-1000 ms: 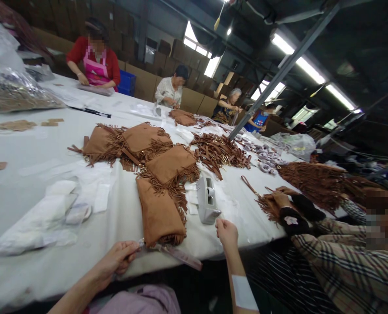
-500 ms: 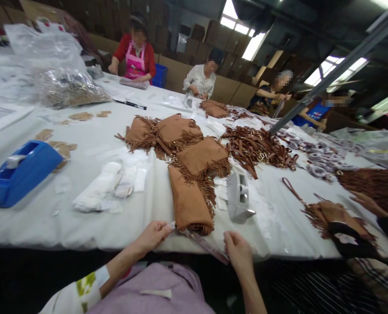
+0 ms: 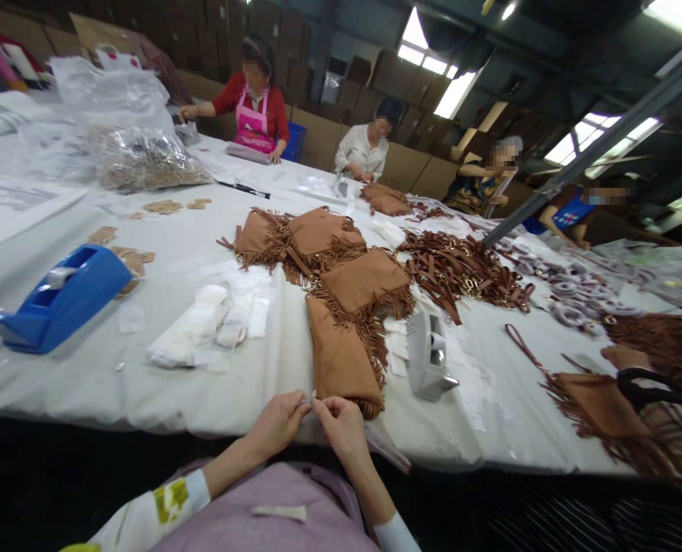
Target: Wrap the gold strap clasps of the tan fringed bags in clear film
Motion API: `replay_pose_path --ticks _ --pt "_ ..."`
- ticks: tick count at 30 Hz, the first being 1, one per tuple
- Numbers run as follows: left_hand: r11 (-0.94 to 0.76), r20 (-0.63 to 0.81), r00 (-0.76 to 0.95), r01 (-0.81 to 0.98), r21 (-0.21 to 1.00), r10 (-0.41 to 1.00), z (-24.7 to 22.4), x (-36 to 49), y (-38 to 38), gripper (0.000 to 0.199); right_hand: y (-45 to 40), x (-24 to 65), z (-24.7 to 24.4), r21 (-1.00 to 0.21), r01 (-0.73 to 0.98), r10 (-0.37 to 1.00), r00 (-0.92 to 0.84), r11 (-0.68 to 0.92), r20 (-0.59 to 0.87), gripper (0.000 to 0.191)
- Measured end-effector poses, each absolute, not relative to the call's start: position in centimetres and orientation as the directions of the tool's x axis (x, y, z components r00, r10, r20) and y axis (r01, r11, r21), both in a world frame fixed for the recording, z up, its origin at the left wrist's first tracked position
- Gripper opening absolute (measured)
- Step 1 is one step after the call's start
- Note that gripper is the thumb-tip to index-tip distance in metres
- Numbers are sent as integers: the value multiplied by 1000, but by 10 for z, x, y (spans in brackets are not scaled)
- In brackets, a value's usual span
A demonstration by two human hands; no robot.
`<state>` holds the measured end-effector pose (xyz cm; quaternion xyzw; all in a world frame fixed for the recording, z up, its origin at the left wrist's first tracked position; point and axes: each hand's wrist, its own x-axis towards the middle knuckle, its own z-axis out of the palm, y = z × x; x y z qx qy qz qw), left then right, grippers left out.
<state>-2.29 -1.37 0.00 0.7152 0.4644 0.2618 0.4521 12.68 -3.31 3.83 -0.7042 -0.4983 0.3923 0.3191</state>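
At the table's front edge lies a tan fringed suede pouch (image 3: 344, 356), its near end by both hands. My left hand (image 3: 280, 420) is closed in a pinch at the pouch's near left corner. Thumb and fingers of my right hand (image 3: 341, 425) pinch at the same corner, almost touching the left fingertips. A small shiny bit shows between them, too small to name. A plastic-wrapped strip (image 3: 387, 448) sticks out past my right wrist, over the table edge. More tan fringed pouches (image 3: 367, 280) lie overlapped just beyond.
A grey tape dispenser (image 3: 429, 360) stands right of the pouch, a blue tape dispenser (image 3: 58, 299) far left. White packets (image 3: 191, 326) lie between. Brown straps with metal clips (image 3: 467, 272) are heaped behind. At right a co-worker's hand (image 3: 625, 357) is by another fringed pouch (image 3: 599, 402).
My right hand has let go of the far end of the wrapped strip and moved left to meet my left hand at the pouch's corner. The view has shifted slightly.
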Motion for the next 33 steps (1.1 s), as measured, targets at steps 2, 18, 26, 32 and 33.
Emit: replay_pose_path --ticks 2,18,26,32,33 --pt "-199 -28 452 446 873 892 -1 -22 -14 29 -31 124 38 -791 532 951 225 -301 -211 31" --pt "282 -274 420 44 958 865 -2 -14 -11 41 -36 129 6 -860 56 841 250 -507 -480 47" --pt "680 -460 570 -260 685 681 1 -13 -9 50 -49 118 13 -859 -241 820 269 -451 -506 49" --pt "788 -522 643 -219 575 560 1 -14 -5 44 -49 113 16 -926 42 846 423 -375 -323 44" --pt "802 -534 651 -204 561 539 0 -15 -5 40 -48 112 15 -926 115 857 434 -359 -278 40"
